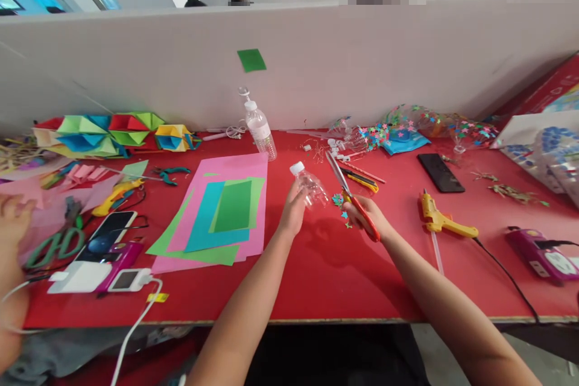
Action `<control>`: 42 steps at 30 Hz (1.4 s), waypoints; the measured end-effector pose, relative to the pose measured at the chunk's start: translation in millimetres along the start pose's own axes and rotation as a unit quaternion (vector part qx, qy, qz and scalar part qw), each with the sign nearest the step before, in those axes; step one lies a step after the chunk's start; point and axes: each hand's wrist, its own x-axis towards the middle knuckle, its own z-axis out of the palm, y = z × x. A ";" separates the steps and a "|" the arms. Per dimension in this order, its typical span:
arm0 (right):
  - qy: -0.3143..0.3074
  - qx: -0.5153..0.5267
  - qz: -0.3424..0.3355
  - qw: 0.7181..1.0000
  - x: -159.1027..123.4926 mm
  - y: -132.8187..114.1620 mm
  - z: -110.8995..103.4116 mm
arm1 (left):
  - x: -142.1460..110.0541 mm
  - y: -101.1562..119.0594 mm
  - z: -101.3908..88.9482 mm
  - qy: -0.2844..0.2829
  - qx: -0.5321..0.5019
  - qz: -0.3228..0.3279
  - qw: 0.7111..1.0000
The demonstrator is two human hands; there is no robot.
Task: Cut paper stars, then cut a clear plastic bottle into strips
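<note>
Left hand [295,210] at frame center, fingers wrapped around a clear bottle piece [313,188], white cap [297,167] toward upper left. Right hand [371,216] just right of center, gripping scissors [355,201] by the red handle, blades aimed upper left, just beside the bottle piece. Star confetti [347,224] on the red table [325,289] near the scissors. Paper sheets [233,208] left of center, yellow glue gun [441,221] at right, dark phone [441,173] above it in frame

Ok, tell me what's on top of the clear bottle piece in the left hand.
A white cap tops the clear bottle piece. The cap hides the mouth beneath it, and the left hand covers part of the piece's side, so those spots can't be seen.
</note>
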 end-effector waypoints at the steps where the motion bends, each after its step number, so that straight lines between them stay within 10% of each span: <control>1: -0.018 -0.001 0.004 1.000 -2.5 2.4 0.5 | -0.9 -0.7 -2.7 0.005 -0.019 -0.027 0.999; 4: -0.096 -0.012 0.014 0.995 -11.7 4.8 -5.3 | -2.0 1.5 -11.3 0.000 -0.102 -0.093 0.990; 11: -0.223 -0.090 0.020 0.971 -25.8 -9.3 -10.4 | 1.3 9.1 -22.0 0.032 -0.137 -0.026 0.990; 42: -0.156 -0.124 0.036 0.979 -31.7 -4.8 26.4 | -9.8 14.0 -9.0 0.023 -0.099 -0.005 0.995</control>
